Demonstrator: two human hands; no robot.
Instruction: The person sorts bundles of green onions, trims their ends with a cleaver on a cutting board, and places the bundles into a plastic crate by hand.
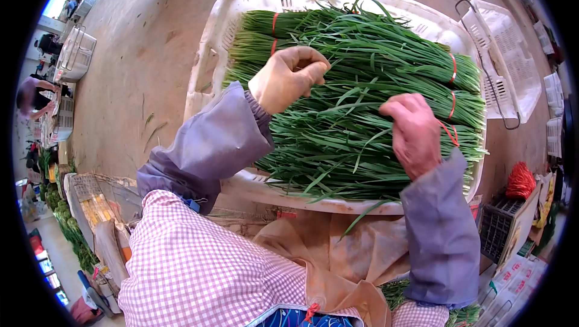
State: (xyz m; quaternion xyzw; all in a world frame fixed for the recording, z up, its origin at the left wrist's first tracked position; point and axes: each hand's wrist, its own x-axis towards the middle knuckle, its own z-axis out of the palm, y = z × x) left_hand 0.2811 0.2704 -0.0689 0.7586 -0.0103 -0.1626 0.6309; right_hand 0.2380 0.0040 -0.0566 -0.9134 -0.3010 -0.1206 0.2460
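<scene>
Bundles of green garlic chives [356, 152] lie in a white plastic crate [208, 56] in front of me. Red bands [453, 105] tie several of the bundles near their pale stem ends. My left hand [289, 78] is over the crate's left half, thumb and forefinger pinched together; whatever is between them is too small to name. On the right, my right hand [416, 133] hovers low over the leaves, its fingers closed at the end of a long chive leaf [353, 109], which it appears to pinch.
Another white crate [512, 56] with a metal handle stands beyond on the right. A bundle of red ties [521, 180] rests near a black crate [499, 224]. Brown cloth [362, 248] covers my lap. At far left a person [33, 98] is among more white crates.
</scene>
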